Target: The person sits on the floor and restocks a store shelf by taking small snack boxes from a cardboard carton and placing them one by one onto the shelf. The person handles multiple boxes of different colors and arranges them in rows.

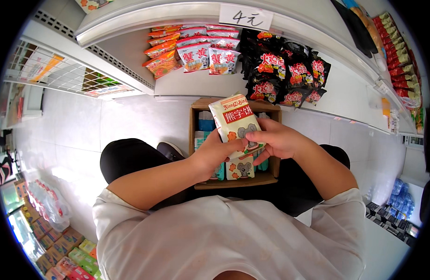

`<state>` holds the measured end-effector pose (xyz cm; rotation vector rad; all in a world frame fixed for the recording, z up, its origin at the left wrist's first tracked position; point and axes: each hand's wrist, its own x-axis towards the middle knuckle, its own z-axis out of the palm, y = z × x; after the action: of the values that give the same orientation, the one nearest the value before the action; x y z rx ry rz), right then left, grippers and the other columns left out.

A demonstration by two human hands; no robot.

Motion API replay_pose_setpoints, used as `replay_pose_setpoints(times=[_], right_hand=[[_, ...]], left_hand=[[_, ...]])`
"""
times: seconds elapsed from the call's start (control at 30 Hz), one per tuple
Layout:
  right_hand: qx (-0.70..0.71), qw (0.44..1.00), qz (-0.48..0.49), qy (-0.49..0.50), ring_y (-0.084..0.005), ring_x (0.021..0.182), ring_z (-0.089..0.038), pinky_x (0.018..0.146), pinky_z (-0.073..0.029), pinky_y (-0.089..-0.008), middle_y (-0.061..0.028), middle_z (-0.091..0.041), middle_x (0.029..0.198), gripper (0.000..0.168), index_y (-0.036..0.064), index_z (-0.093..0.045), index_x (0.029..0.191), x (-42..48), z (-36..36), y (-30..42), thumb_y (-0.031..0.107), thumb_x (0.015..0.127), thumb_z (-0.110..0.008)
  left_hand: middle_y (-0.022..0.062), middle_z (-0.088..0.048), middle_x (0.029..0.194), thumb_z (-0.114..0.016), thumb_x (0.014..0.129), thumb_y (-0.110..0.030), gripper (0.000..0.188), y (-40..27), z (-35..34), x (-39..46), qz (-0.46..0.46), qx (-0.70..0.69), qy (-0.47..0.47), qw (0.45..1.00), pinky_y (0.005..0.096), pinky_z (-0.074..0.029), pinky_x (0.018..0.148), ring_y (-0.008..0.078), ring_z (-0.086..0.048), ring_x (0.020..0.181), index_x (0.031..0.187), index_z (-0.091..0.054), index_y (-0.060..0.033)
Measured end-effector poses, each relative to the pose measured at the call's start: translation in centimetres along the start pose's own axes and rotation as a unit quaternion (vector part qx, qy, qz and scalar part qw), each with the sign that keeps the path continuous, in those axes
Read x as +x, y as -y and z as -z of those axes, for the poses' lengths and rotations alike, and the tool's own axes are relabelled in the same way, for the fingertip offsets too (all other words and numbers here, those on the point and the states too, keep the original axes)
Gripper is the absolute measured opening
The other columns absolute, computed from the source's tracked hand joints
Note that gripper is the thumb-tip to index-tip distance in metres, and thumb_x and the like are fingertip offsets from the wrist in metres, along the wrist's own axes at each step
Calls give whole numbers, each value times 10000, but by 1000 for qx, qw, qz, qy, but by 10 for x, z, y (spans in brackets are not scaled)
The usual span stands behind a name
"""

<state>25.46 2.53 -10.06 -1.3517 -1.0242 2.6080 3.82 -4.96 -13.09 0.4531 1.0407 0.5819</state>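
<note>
A cream-coloured biscuit packet (236, 113) with a red label panel and a grey cartoon koala is held above an open cardboard box (192, 122). My left hand (218, 150) grips its lower left side, the thumb lying across the front. On the right edge, my right hand (276, 138) supports the packet with its thumb on the koala picture and its other fingers spread below. Inside the box, another cream packet (240, 168) stands near the front, beside teal packets (202, 138). My hands and the held packet hide much of the box's contents.
A white shelf (201, 85) ahead carries silver snack bags (223, 59), orange bags (162, 64) and black bags (269, 66). A price card (246, 16) hangs on the shelf edge above. A wire rack (57, 71) stands left; cartons (53, 241) lie lower left, bottled water (400, 199) lower right.
</note>
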Motion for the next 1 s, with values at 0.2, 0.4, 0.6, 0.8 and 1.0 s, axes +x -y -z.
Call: replay_pose_setpoints(times=[0.2, 0.4, 0.6, 0.8, 1.0], right_hand=[[40, 998, 50, 1, -280, 1236, -675, 892, -675, -445, -123, -617, 1387, 594, 36, -432, 1514, 2, -8, 2, 126, 1003, -722], [10, 997, 78, 0, -285, 1249, -665, 863, -684, -455, -106, -607, 1385, 636, 99, -433, 1517, 1, -2, 7, 68, 966, -750], [35, 989, 141, 10, -240, 1179, -693, 844, -653, -442, -106, -649, 1337, 688, 112, -467, 1506, 11, -18, 37, 65, 907, -803], [-152, 925, 346, -33, -204, 1114, -710, 956, -594, -381, -111, -721, 1236, 720, 20, -577, 1408, 17, -88, 118, 87, 772, -906], [-321, 723, 595, -141, -220, 939, -750, 853, -599, -368, -131, -758, 1082, 593, -3, -658, 1195, 60, -144, 216, 220, 728, -947]], left_hand=[[73, -679, 1310, -708, 1020, -273, 470, -20, 1, -2, -21, -26, -13, 999, 415, -552, 993, 208, -673, 1176, 1421, -562, -76], [82, -697, 1196, -745, 992, -342, 524, -21, 5, 9, -107, -18, -28, 994, 342, -540, 857, 166, -662, 1059, 1370, -537, -44], [139, -684, 1238, -751, 980, -175, 512, -52, 18, 2, -337, 51, -19, 940, 352, -544, 971, 179, -654, 1124, 1384, -507, 24], [110, -653, 1249, -750, 961, -166, 572, -122, 58, -42, -532, 169, -41, 828, 379, -510, 1033, 185, -615, 1162, 1442, -481, -13], [185, -583, 1394, -659, 1002, -261, 617, -167, 108, -47, -743, 239, -300, 549, 418, -445, 1094, 265, -575, 1264, 1494, -434, 36]])
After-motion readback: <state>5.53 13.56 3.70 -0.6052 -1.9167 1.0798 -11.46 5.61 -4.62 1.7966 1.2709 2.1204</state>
